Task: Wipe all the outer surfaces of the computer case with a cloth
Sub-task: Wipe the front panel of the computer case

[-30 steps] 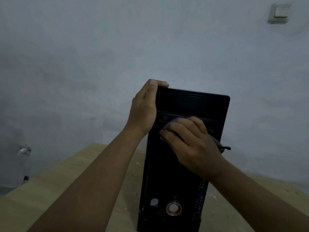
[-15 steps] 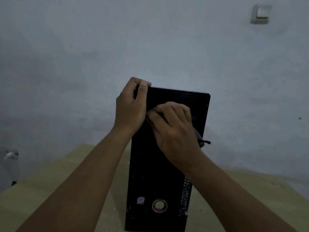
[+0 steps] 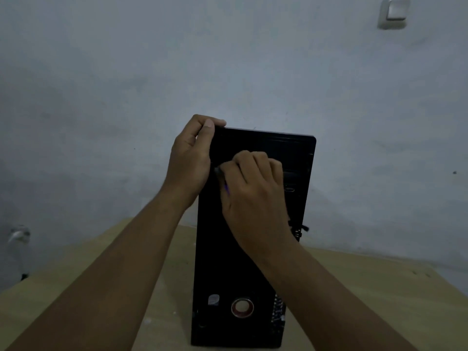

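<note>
The black case (image 3: 222, 262) is standing upright on the table (image 3: 354, 287), front toward the camera, red-ringed button (image 3: 242, 307) near its base. The dark cloth (image 3: 218, 172), mostly hidden, is lying against its upper front.

One computer case (image 3: 220, 249), black tower. Two hands: left hand (image 3: 190, 158), right hand (image 3: 255, 193). Two bare forearms. One cloth (image 3: 218, 171), dark, mostly hidden under right hand, only small bits showing. One table (image 3: 367, 300), light wood. One wall switch (image 3: 393, 12). On case front: one round red-ringed button (image 3: 242, 307), one small pale sticker (image 3: 213, 299). One pale wall fitting (image 3: 17, 234) at far left, too blurred to identify.
</note>
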Available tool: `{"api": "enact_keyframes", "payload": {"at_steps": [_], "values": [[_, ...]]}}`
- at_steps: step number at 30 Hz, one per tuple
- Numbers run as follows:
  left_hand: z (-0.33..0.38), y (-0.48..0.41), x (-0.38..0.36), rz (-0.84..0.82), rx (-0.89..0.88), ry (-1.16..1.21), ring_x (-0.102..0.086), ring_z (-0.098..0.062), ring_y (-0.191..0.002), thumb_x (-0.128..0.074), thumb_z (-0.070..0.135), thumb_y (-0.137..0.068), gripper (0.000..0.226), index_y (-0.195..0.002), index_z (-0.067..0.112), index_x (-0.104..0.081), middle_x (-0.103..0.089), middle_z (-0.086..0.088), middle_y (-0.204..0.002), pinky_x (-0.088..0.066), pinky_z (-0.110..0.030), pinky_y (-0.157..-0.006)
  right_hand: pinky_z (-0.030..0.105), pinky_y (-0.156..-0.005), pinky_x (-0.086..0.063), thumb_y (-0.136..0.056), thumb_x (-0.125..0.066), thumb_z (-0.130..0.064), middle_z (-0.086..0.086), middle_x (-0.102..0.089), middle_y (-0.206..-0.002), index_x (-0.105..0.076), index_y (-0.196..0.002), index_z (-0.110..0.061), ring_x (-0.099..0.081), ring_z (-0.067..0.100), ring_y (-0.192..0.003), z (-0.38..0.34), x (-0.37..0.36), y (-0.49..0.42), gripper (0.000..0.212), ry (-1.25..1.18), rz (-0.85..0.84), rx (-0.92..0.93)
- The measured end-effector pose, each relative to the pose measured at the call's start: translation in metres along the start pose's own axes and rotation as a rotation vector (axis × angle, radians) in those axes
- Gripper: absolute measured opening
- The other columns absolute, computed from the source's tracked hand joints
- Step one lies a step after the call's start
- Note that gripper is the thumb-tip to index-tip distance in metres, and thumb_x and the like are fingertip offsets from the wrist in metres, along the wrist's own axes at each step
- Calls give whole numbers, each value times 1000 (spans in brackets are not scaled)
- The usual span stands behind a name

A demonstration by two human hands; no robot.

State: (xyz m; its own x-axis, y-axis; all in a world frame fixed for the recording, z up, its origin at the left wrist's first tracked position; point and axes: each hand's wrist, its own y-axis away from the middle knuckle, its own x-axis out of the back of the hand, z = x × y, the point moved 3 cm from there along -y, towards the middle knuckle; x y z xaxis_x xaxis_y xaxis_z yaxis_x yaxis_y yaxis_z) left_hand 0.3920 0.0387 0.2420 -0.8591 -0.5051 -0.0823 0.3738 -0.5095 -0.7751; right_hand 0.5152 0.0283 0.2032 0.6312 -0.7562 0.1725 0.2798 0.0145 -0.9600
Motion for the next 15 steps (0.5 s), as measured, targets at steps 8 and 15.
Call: {"api": "enact_keyframes", "payload": {"at_steps": [8,15], "values": [[6,4,-8,100,-39,-152,-59,0,-74,-44,28,-105,24,-95,21,-65,-65,11,-82,-47,-18,-67,34,-75,-34,-92,-61,-15,5,-54,-87,-59,-83,-10,-50,25,-86,27,10,18,10,-36,150,-420],[17,1,-19,215,-103,-407,-53,-8,-70,-52,26,-101,22,-82,15,-52,-57,4,-76,-39,-9,-62,42,-88,-40,-97,-63,-17,11,-66,-105,-71,-99,-7,-55,29,-103,12,-16,44,13,-60,92,40]]}}
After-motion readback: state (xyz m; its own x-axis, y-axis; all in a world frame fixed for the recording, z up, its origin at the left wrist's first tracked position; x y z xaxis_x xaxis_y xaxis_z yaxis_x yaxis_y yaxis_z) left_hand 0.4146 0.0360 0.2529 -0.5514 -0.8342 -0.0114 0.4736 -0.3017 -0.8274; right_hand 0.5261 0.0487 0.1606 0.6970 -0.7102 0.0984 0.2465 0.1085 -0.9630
